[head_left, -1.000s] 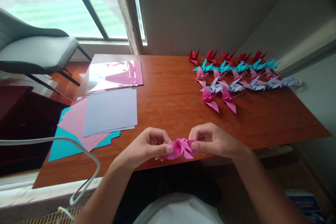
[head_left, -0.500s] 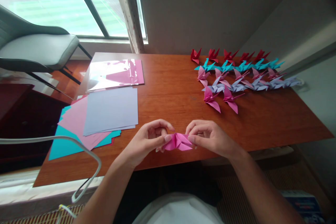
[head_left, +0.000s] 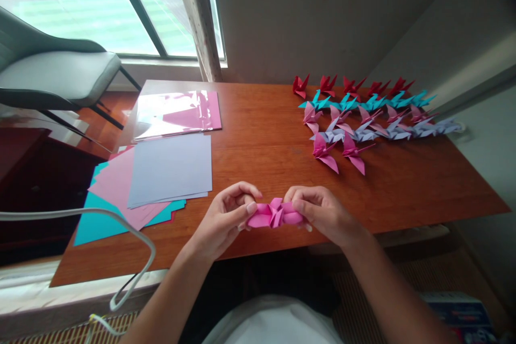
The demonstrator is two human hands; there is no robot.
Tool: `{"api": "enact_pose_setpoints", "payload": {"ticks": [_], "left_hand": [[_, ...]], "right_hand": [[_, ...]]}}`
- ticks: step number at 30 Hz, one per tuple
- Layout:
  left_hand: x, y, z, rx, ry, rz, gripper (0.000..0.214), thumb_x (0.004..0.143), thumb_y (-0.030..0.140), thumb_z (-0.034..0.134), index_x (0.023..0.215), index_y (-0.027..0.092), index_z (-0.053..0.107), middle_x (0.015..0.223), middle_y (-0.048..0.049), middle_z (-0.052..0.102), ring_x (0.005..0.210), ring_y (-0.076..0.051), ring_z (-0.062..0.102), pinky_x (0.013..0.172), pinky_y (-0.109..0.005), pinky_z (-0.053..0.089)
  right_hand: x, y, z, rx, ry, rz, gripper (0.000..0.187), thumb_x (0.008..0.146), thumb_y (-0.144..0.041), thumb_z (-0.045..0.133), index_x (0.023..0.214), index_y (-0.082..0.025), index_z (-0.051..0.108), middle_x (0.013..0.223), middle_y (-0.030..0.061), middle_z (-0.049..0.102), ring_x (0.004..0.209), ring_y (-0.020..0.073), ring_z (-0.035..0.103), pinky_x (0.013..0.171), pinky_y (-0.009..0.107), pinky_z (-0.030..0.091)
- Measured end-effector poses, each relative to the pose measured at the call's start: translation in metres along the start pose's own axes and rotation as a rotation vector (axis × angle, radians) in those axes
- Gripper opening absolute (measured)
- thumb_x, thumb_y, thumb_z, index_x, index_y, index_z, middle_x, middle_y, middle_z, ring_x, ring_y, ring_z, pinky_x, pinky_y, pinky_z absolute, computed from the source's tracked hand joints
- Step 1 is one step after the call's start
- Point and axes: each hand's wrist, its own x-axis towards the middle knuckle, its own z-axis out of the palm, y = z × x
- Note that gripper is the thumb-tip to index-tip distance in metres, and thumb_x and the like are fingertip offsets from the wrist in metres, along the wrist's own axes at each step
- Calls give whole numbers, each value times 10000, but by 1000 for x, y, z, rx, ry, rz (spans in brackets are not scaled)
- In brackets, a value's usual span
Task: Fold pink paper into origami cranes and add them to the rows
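Centrally, over the near part of the table [head_left: 258, 150], one folded pink paper [head_left: 276, 213] is held, its long axis laid crosswise from hand to hand, a pleated peak raised at its middle. Its left end is pinched by the left hand [head_left: 226, 215], thumb on top, the index finger lifted clear, the supporting fingers partly hidden; its right end is pinched between thumb and bent fingers of the right hand [head_left: 322, 210]. Neither hand is nearer, both ends being gripped. Around these, from the left, are listed: a white cable [head_left: 139, 236], looped well apart; fanned coloured sheets [head_left: 116, 183]; lilac sheets [head_left: 171, 169], overlapped on the fan; a plastic-wrapped packet [head_left: 212, 110]; and, beyond the right hand, rows of red, turquoise, pale-pink and lilac cranes [head_left: 332, 133], fronted by two deep-pink cranes [head_left: 320, 146]. Between the hands, only the paper is seen.
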Motion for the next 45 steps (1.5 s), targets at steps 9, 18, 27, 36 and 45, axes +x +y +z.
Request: {"api": "enact_pose_setpoints", "payload": {"ticks": [9,18,27,36,45], "left_hand": [[1,9,-2,392,-127,-176,273,856,394,741,838,132,664,744,-15,648,654,-108,542,606,-204,431],[1,14,-1,509,-197,-196,297,870,420,712,790,136,681,727,-9,642,672,-123,523,625,-221,407],[1,13,-4,397,-226,-172,278,869,385,732,784,122,698,680,3,611,623,-88,449,580,-199,344],[-2,-1,-3,-53,-216,-168,292,765,360,840,722,124,674,591,-2,625,461,-49,481,427,-147,286],[-2,-8,13,-275,-253,-21,274,796,322,818,713,123,649,631,-2,625,464,-32,488,428,-109,360]], "right_hand": [[1,0,-3,-278,128,76,402,813,-542,738,651,-178,691,684,-8,548,691,140,498,683,265,409],[-4,-8,3,-623,131,183,289,934,-351,587,764,-167,733,686,10,690,632,143,572,576,246,389],[-6,-10,4,-260,24,292,360,894,-492,660,761,-158,667,496,-49,535,436,74,414,426,201,287],[-3,7,13,355,1,206,367,803,-472,780,717,-165,599,509,-45,569,377,45,415,370,170,246],[-1,9,32,585,47,85,305,850,-393,738,701,-171,591,488,-65,485,386,36,326,383,191,171]]}}
